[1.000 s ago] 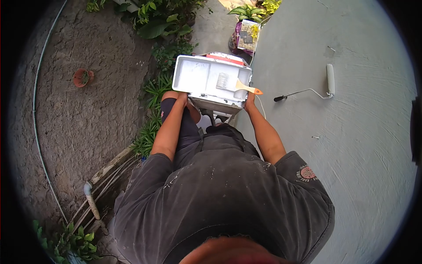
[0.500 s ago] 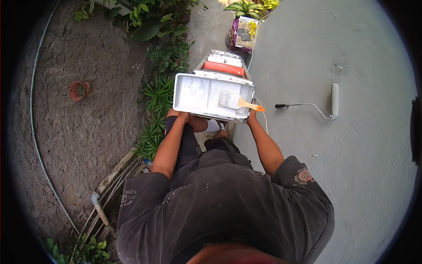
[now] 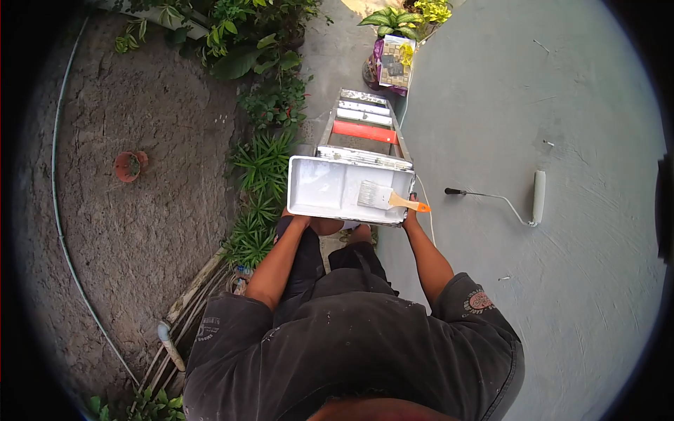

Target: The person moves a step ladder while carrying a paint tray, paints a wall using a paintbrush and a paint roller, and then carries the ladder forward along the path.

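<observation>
A white paint tray (image 3: 316,184) lies on top of a paint-spattered stepladder (image 3: 366,156), in front of me. Across the tray's right compartment rests a flat paintbrush (image 3: 392,201) with white bristles and an orange-tipped wooden handle that sticks out over the edge. My left hand (image 3: 300,219) is closed at the ladder's left side, just beneath the tray's near corner; the tray hides most of its fingers. On the other side my right hand (image 3: 410,214) grips the ladder's edge, close to the brush handle, its fingers partly covered.
To the right, a paint roller (image 3: 538,196) hangs on a grey wall (image 3: 597,281) with several protruding pegs. Plants (image 3: 256,172) line the left of the narrow path. A bag-like bundle (image 3: 394,63) stands beyond the ladder. Pipes (image 3: 170,344) run along the rough wall at lower left.
The whole view has shifted, so the tray, ladder and roller sit lower in the picture. More of the ladder's rungs show, and my left leg has changed position. Both hands stay at the ladder.
</observation>
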Available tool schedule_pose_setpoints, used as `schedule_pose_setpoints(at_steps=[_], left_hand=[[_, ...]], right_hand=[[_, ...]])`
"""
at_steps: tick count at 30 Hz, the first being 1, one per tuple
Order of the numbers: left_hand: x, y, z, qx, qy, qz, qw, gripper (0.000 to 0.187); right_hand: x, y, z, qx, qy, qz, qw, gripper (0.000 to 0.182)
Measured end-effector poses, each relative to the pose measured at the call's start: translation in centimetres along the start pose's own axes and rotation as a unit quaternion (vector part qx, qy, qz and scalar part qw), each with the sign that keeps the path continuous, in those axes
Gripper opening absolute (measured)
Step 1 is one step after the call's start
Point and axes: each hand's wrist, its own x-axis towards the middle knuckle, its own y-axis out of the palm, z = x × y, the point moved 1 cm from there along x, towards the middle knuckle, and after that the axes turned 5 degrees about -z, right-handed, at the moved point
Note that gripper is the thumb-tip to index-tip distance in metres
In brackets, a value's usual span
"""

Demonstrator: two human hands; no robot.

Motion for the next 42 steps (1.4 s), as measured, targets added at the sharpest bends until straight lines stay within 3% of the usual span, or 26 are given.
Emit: schedule_pose_setpoints(at_steps=[1,9,12,16,19,21,24,30,33,39,42], left_hand=[[0.0,0.0,0.0,0.002,-0.004,0.002,1.0,0.047],[-0.7,0.5,-0.2,0.013,-0.028,0.016,0.999,0.046],[-0.9,0.8,-0.5,0.018,-0.035,0.019,0.999,0.046],[-1.2,0.8,-0.7,0.024,-0.041,0.018,0.999,0.046],[-1.5,0.7,-1.1,0.033,-0.046,0.018,0.998,0.046],[-1.6,0.7,-1.1,0.035,-0.048,0.018,0.998,0.046],[-1.7,0.7,-1.1,0.036,-0.053,0.018,0.998,0.045],[-1.9,0.9,-1.4,0.043,-0.055,0.021,0.997,0.045],[-1.8,1.1,-1.6,0.049,-0.058,0.026,0.997,0.045],[-1.9,1.1,-1.9,0.055,-0.057,0.029,0.996,0.045],[-1.8,1.1,-1.9,0.05,-0.051,0.033,0.997,0.044]], right_hand=[[-1.3,0.5,1.4,-0.04,-0.048,0.04,0.997,0.047],[-3.3,2.5,3.1,-0.074,-0.108,0.065,0.989,0.05],[-4.3,3.1,4.1,-0.13,-0.187,0.067,0.971,0.05],[-3.2,2.5,3.3,-0.124,-0.157,0.031,0.979,0.05],[-3.0,2.9,3.3,-0.095,-0.165,0.04,0.981,0.045],[-2.4,2.7,3.4,-0.089,-0.163,0.101,0.977,0.038],[-1.9,2.5,2.9,-0.085,-0.18,0.066,0.978,0.033],[-1.5,1.9,3.1,-0.134,-0.247,0.126,0.951,0.034],[-1.4,2.1,3.1,-0.153,-0.212,0.109,0.959,0.037],[-1.3,1.3,3.0,-0.193,-0.236,0.13,0.944,0.039],[-1.5,2.1,3.0,-0.149,-0.217,0.122,0.957,0.039]])
